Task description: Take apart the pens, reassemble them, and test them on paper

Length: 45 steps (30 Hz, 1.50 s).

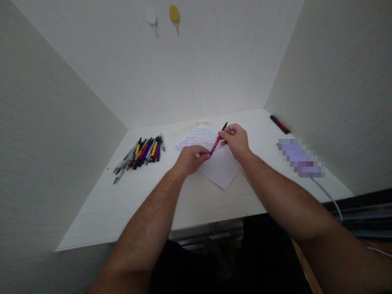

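A red pen (217,142) with black ends slants between my two hands, above the paper. My left hand (191,159) pinches its lower end between thumb and fingers. Near the pen's upper end, my right hand (235,140) grips it with thumb and fingertips. Under the hands lies a sheet of white paper (222,171), its far half covered with lines of handwriting and its near half blank. To the left is a pile of pens (142,153) in yellow, red, blue and clear or white.
Two dark pens (279,124), one with red, lie by the right wall. A blurred-out flat object (300,157) with a white cable (329,194) sits at the right. Walls enclose the white table (147,208) on three sides; two hooks (174,14) hang at the back.
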Motion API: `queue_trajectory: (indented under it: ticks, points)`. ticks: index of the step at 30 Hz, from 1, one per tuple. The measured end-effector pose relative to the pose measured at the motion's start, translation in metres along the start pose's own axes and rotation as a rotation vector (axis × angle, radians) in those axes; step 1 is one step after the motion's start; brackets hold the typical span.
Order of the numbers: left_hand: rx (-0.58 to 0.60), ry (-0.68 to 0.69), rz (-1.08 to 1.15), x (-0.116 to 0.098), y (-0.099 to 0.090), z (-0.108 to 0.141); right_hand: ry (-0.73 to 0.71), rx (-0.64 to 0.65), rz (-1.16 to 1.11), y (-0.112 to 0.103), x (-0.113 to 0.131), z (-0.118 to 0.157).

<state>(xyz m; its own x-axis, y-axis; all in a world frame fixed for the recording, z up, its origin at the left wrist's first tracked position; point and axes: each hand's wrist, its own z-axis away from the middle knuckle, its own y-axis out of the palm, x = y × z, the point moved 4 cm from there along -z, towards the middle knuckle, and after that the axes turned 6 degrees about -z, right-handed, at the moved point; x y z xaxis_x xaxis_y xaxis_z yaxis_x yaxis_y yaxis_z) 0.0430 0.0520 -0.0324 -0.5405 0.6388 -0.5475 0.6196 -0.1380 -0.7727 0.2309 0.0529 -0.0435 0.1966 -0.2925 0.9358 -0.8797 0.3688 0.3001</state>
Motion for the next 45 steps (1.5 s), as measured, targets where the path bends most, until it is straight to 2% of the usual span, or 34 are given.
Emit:
queue_trajectory:
  ticks: [21, 32, 38, 45]
  points:
    - [-0.027, -0.001, -0.040, -0.0036, 0.0001, 0.0005, 0.030, -0.008, -0.022, 0.0004, -0.0025, -0.0005]
    - [-0.036, -0.032, -0.051, 0.0010, 0.0054, 0.0007, 0.029, -0.007, -0.027, 0.0031, -0.0026, 0.0016]
    - [-0.043, -0.046, -0.046, 0.0006, 0.0040, 0.0006, 0.020, -0.068, -0.074, -0.0019, 0.0021, -0.0010]
    - [-0.047, -0.029, -0.110, -0.0007, 0.0036, -0.0006, 0.102, -0.041, -0.127, -0.0003, 0.0015, 0.0004]
